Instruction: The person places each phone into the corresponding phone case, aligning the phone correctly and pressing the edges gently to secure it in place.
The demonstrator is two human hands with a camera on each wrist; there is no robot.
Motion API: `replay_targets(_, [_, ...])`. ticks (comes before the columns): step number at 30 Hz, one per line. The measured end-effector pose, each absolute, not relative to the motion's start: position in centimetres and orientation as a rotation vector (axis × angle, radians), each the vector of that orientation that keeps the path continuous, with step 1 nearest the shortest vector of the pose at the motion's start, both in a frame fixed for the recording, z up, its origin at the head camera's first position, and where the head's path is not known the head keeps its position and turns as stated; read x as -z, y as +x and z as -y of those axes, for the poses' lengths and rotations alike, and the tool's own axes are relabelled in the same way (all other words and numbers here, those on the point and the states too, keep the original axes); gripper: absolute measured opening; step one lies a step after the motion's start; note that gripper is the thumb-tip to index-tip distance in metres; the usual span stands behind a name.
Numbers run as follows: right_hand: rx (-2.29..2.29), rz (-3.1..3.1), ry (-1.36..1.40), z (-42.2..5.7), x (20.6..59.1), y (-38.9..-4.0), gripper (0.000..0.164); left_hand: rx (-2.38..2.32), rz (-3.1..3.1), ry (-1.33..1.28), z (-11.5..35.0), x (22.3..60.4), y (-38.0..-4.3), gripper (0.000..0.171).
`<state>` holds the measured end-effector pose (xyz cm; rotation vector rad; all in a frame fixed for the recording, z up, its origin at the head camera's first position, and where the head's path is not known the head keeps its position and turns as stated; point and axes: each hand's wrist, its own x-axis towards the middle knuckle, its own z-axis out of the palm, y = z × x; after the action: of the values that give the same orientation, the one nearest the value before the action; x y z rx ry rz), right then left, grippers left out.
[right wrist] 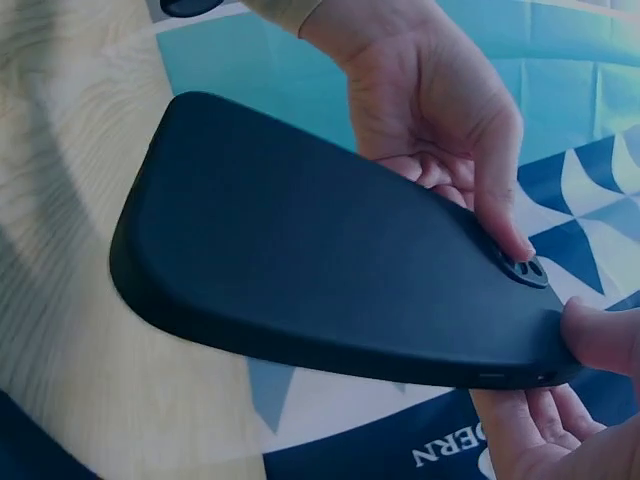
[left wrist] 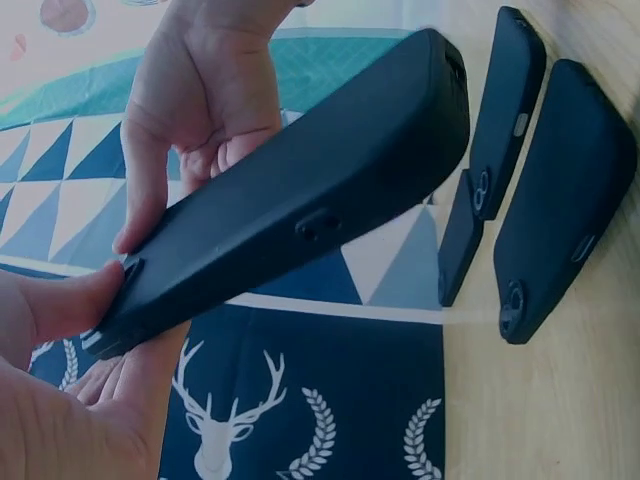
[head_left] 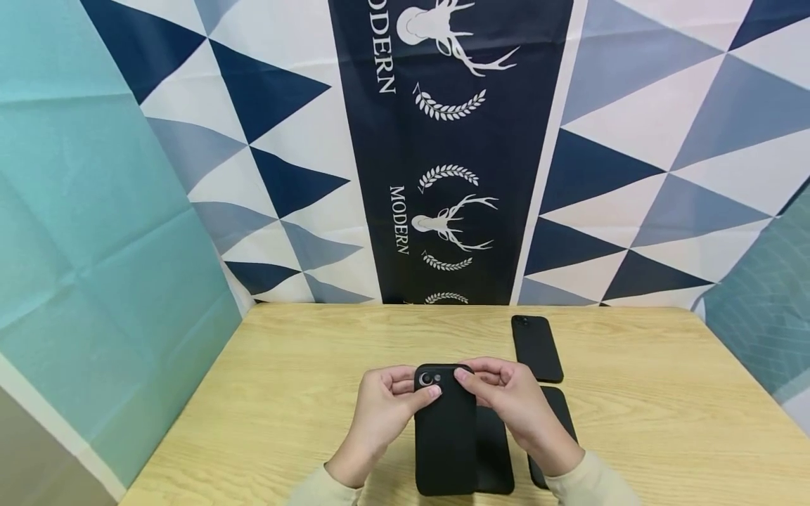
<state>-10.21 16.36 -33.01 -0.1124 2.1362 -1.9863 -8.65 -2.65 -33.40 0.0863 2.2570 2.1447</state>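
Both hands hold up a black phone case (head_left: 446, 439) by its top end, its back facing the head camera and a camera opening at the upper left corner. My left hand (head_left: 386, 414) pinches the top left, thumb beside the camera opening and fingers behind. At the top right corner, my right hand (head_left: 515, 404) pinches with the thumb on the back. The right wrist view shows the smooth back of the phone case (right wrist: 320, 240) tilted, with both thumbs near the camera end. Whatever lies inside the case is hidden.
On the wooden table (head_left: 304, 358), a black phone-shaped piece (head_left: 493, 450) lies partly behind the held case. A second black piece (head_left: 557, 411) is partly covered by the right hand and wrist. Farther back lies a black phone (head_left: 536, 348). Patterned cloth (head_left: 443, 154) hangs behind the table.
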Motion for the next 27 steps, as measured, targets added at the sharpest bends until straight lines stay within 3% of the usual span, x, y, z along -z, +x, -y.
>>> replay_targets(8, [2.000,-2.029,-0.152,-16.7,32.4,-10.4,0.013,-2.119,-2.155,0.187,3.3,33.3,-8.9,0.032])
replay_targets(14, [1.998,-1.978,-0.164,-16.8,32.9,-10.5,0.011,-2.100,-2.151,0.185,3.6,33.5,-9.0,0.032])
replay_targets(16, [1.996,-1.979,-0.165,-16.8,33.0,-10.6,0.014,-2.100,-2.148,0.182,3.5,33.5,-9.0,0.032])
replay_targets(22, [1.973,-1.975,-0.182,-16.7,33.5,-10.7,0.043,-2.126,-2.147,0.129,3.5,33.1,-9.3,0.031])
replay_targets(27, [1.918,-1.899,-0.252,-16.7,34.6,-10.4,0.054,-2.169,-2.133,0.056,3.5,32.6,-9.8,0.031])
